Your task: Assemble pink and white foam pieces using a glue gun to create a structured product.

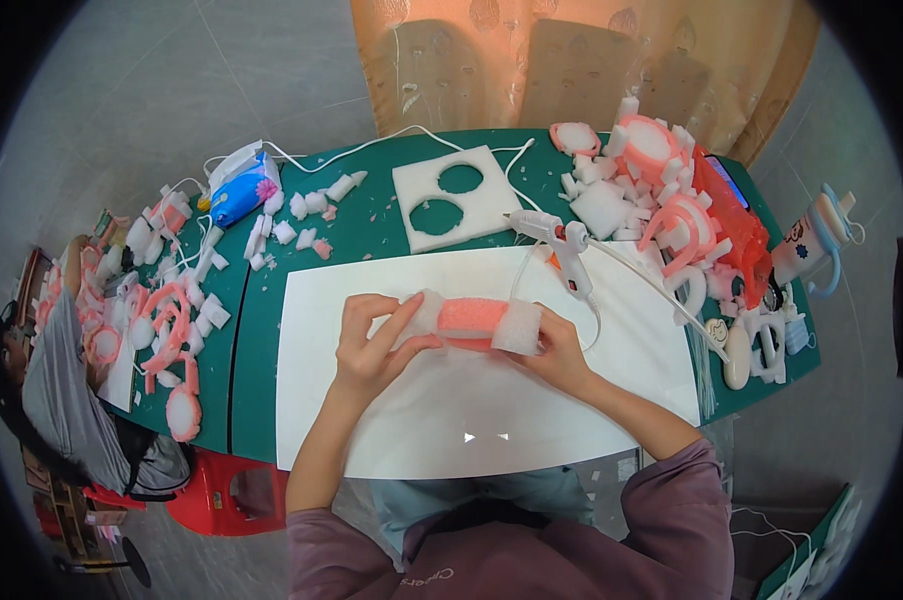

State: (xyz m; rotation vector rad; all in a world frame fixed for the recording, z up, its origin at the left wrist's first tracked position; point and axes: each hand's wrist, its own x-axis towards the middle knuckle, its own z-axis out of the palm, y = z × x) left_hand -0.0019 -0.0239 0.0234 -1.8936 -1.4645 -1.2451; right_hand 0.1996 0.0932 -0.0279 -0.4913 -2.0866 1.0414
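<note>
Between my two hands is a pink foam piece with white foam blocks at both ends, held over a white board. My left hand grips the white block at its left end, thumb below and fingers above. At the other end, my right hand is closed on the right white block; part of its fingers is hidden behind the foam. Beyond the board lie a white glue gun with its cord and a white foam sheet with two round holes cut through it.
Piled pink and white foam parts stand at the back right, beside a red plastic bag and a cup. White scraps and a blue packet lie at left. Another person sits far left near a red stool.
</note>
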